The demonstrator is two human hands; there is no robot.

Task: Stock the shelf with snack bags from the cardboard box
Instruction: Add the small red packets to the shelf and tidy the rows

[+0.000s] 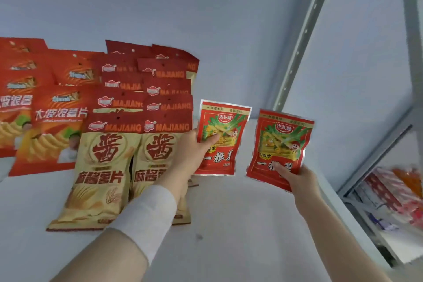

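Step, head view: standing two small red snack bags on the white shelf [229, 224], judging by the upright hold; stocking looking well along.
Left hand [190, 151]: reaching in from seven o'clock, white sleeve [146, 220] at the wrist, pinching the left red bag [223, 142] at its left edge, thumb across the front, fingers hidden behind.
Right hand [297, 178]: reaching in from five o'clock, gripping the right red bag [283, 144] at its lower edge, thumb on the front.
Bags' place: left red bag just beside the MAJIANG bags [109, 167], at their three o'clock; right red bag at three o'clock again, apart from the left one and tilted; contact with the shelf impossible to tell.
Neighbours: orange chip bags [52, 126] filling nine o'clock.
Next move: probably calling for setting both bottoms down, leaning the bags back, then easing the fingers off.
Cardboard box: not showing.
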